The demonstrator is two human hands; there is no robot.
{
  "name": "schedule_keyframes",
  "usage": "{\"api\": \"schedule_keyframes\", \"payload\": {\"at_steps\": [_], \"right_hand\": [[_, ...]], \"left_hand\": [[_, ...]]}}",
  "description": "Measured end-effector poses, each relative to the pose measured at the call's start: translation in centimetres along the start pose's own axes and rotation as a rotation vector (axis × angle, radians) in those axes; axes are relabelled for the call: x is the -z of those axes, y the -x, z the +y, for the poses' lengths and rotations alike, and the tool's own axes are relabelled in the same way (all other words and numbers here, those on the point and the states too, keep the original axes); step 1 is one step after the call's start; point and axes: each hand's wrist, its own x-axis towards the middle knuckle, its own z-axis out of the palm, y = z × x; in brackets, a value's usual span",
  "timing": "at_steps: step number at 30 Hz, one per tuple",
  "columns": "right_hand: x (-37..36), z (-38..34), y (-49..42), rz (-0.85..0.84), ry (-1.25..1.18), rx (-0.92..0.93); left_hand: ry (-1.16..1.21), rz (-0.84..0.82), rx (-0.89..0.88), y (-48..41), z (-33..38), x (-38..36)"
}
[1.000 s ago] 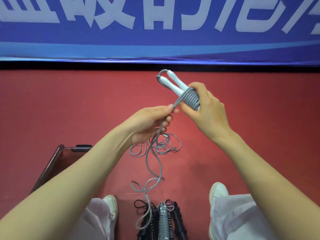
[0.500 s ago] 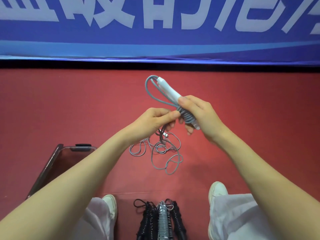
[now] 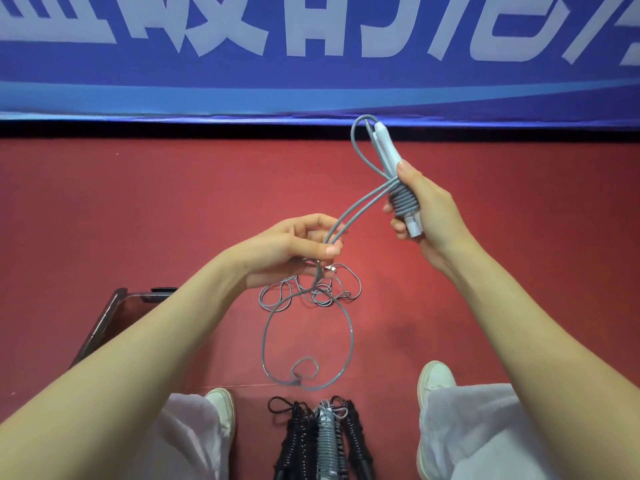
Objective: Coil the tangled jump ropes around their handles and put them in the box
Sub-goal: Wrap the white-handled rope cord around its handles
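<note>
My right hand (image 3: pixel 427 209) grips a pair of white jump rope handles (image 3: pixel 388 147) held together, with several turns of grey rope (image 3: pixel 403 202) coiled round them. Two grey strands run from the coil down to my left hand (image 3: pixel 294 247), which pinches them. Below that hand the slack rope (image 3: pixel 308 341) hangs in a big loop. A tangled grey rope (image 3: pixel 311 292) lies on the red floor behind it. The clear box (image 3: pixel 114 313) sits at the left, mostly hidden by my left forearm.
Three coiled ropes, two black (image 3: pixel 298 441) and one grey (image 3: pixel 327 441), lie between my white shoes (image 3: pixel 220 407) at the bottom centre. A blue banner (image 3: pixel 311 53) with white lettering stands along the far edge of the red floor (image 3: pixel 138 209).
My right hand has moved right and up with the handles. My left hand has drawn the rope down and left, pulling the strands taut. The slack now hangs in one large loop.
</note>
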Motion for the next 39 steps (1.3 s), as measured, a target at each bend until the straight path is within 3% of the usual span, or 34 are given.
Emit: {"api": "schedule_keyframes", "payload": {"at_steps": [5, 7, 9, 14, 15, 19, 24, 29, 35, 39], "right_hand": [[0.4, 0.6, -0.8, -0.022, 0.049, -0.072], [0.2, 0.8, -0.7, -0.113, 0.148, -0.116], [-0.1, 1.0, -0.7, -0.181, 0.201, -0.123], [-0.6, 0.9, -0.8, -0.126, 0.174, -0.039], [-0.4, 0.7, -0.9, -0.105, 0.163, -0.028], [-0.2, 0.6, -0.6, -0.160, 0.269, 0.049], [-1.0, 0.8, 0.2, -0.180, 0.438, 0.233], [0.9, -0.4, -0.5, -0.029, 0.168, 0.089], [1.3, -1.3, 1.2, -0.596, 0.030, -0.198], [0.7, -0.7, 2.2, -0.896, 0.166, -0.351]], "left_hand": [[-0.463, -0.016, 0.187, 0.1, -1.2, 0.5], [-0.419, 0.004, 0.196, -0.2, -1.7, 0.1], [-0.299, 0.075, 0.090, -0.8, -1.8, -0.4], [0.125, 0.184, -0.092, -1.5, -1.2, -1.4], [0.104, 0.194, -0.101, -1.6, -1.2, -1.3], [-0.391, 0.283, -0.127, -1.9, -1.8, -2.1], [-0.113, 0.211, -0.192, -2.3, -2.2, -3.6], [0.043, 0.149, -0.045, -1.8, -1.0, -2.5], [-0.166, 0.187, -0.082, -1.1, -0.9, 0.0], [-0.568, 0.219, -0.134, -0.4, -0.3, 0.8]]}}
